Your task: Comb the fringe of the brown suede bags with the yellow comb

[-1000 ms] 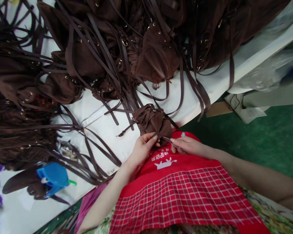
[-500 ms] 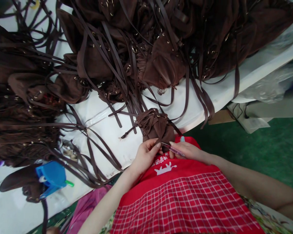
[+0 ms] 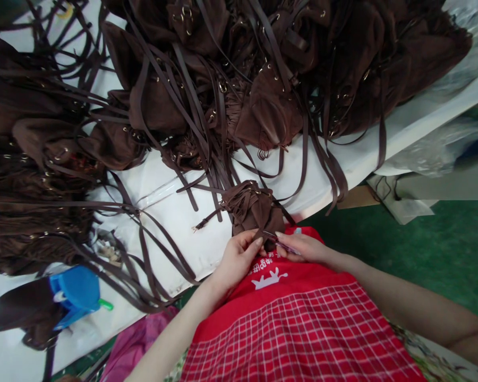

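Note:
A small dark brown fringed bag [image 3: 258,209] lies at the table's near edge, against the red apron. My left hand [image 3: 241,253] is closed on the bag's lower edge, thumb and fingers pinching the brown material. In my right hand [image 3: 302,246] is a slim pinkish-purple tool [image 3: 287,247], whose dark thin end points left at the pinched edge. Its exact kind is too small to make out, and the fingers cover part of it. The tool's tip is beside the left fingertips; whether it touches the material I cannot tell.
Brown bags [image 3: 271,106] with long straps are heaped across the white table [image 3: 167,212]. More bags [image 3: 32,207] pile up at left. Nearer, a blue plastic container [image 3: 77,294] stands beside a brown piece. Loose straps hang over the front edge. Clear plastic [image 3: 434,154] lies at right.
The view has shifted slightly, so the blue container sits further left in the picture. Both hands keep their places at the bag, with only slight finger movement.

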Tool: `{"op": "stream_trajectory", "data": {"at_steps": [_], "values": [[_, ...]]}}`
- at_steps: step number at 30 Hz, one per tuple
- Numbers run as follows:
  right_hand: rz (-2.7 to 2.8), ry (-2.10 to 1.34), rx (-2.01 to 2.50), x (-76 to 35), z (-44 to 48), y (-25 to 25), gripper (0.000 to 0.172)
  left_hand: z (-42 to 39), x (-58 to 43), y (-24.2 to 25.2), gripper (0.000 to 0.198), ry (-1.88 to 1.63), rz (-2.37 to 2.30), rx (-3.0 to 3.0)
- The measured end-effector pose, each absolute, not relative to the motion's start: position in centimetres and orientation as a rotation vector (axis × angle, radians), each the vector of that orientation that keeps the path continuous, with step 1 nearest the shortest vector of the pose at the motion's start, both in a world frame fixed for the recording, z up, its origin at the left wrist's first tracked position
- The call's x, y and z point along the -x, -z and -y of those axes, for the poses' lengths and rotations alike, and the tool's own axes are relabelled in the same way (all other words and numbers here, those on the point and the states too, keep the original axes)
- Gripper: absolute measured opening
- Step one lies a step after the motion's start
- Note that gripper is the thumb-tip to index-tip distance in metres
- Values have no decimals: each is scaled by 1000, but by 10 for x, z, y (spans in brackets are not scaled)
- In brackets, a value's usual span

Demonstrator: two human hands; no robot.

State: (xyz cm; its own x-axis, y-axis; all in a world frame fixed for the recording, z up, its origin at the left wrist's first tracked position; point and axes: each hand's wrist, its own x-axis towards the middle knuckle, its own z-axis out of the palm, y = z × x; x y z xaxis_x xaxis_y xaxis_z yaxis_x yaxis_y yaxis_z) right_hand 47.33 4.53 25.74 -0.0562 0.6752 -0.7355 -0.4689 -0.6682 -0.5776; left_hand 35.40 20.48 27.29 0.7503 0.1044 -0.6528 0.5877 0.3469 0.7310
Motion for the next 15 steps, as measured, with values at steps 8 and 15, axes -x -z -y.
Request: {"op": "stream_trajectory", "data": {"at_steps": [8,15], "values": [[258,-1809,1496,-470,-49,-249,67,-207,-353,-267,28,361,-603,-1240],[612,-1518,1622,-472,-64,-271,61,-200,-347,-271,41,248,-679,-1233]]}}
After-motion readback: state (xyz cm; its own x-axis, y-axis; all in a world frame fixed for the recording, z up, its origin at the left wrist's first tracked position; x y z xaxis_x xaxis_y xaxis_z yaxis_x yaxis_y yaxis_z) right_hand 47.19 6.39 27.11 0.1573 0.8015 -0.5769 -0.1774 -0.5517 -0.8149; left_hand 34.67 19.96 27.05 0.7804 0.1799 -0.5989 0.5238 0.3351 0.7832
